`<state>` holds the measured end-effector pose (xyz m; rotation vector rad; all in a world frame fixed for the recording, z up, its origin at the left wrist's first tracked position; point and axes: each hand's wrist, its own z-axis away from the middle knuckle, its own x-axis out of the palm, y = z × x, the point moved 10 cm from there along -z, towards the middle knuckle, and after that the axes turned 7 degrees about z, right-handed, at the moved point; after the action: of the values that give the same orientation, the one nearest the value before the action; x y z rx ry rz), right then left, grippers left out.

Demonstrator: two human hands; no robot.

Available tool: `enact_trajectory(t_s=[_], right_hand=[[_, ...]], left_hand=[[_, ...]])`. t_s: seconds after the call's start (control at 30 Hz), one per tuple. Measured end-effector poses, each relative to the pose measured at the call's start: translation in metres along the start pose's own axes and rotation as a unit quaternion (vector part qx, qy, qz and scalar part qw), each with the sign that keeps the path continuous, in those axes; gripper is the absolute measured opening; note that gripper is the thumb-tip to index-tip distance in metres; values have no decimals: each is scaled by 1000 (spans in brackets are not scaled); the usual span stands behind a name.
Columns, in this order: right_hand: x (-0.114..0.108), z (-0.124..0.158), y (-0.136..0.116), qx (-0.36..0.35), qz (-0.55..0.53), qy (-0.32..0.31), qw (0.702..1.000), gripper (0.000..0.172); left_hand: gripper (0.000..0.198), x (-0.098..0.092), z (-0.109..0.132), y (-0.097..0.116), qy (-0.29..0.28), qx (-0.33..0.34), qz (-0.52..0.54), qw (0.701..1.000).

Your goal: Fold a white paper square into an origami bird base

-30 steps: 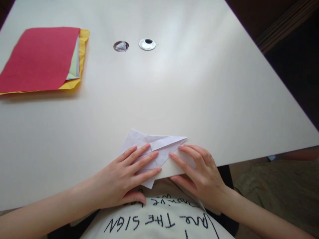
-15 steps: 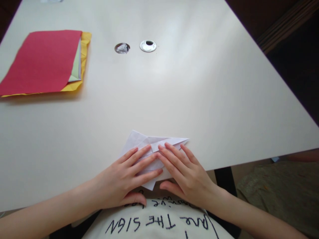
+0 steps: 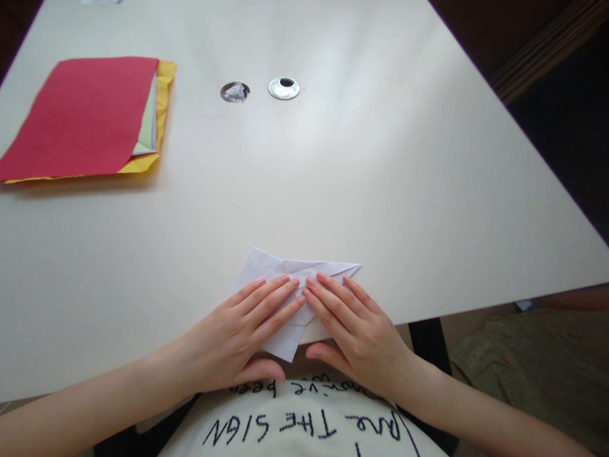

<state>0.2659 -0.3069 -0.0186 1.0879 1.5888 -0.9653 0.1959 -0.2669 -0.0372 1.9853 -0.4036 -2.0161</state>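
A folded white sheet of paper (image 3: 259,263) lies at the near edge of the table, with a narrow point toward the right and a flap hanging past the edge. My left hand (image 3: 247,327) rests flat over its left and middle part, fingers stretched out and thumb apart. On its right part lies my right hand (image 3: 352,324), also flat, with fingers extended and the thumb below the table edge. The fingertips of both hands nearly meet at the paper's middle. Much of the paper's folding is hidden under the fingers.
A white table (image 3: 404,190) spreads out ahead. At the far left lies a stack of coloured paper, with a red sheet (image 3: 85,117) over yellow paper (image 3: 166,82). Two round openings sit farther back, one holding crumpled material (image 3: 235,92), the other a silvery ring (image 3: 284,89).
My left hand's fingers have drawn closer together and shifted slightly, uncovering more of the paper's lower flap. My right hand stays nearly in place on the paper.
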Motion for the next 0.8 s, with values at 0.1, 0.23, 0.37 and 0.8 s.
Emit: enact_trajectory(t_s=[0.1,0.23,0.37,0.8], right_hand=[[0,1,-2,-2,7,4,1000,59],[3,2,-2,0,10,6,1000,60],[6,4,-2,0,14,3,1000,61],[-18,-10,14,42,-79,81,993,35]], left_hand=[[88,1,-1,-1,-3,-3,-14,1000],[81,-4,-3,-7,7,-13,-13,1000],[75,-7,-4,-12,13,-14,-12,1000],[70,-6,-3,-9,16,2,-20,1000]])
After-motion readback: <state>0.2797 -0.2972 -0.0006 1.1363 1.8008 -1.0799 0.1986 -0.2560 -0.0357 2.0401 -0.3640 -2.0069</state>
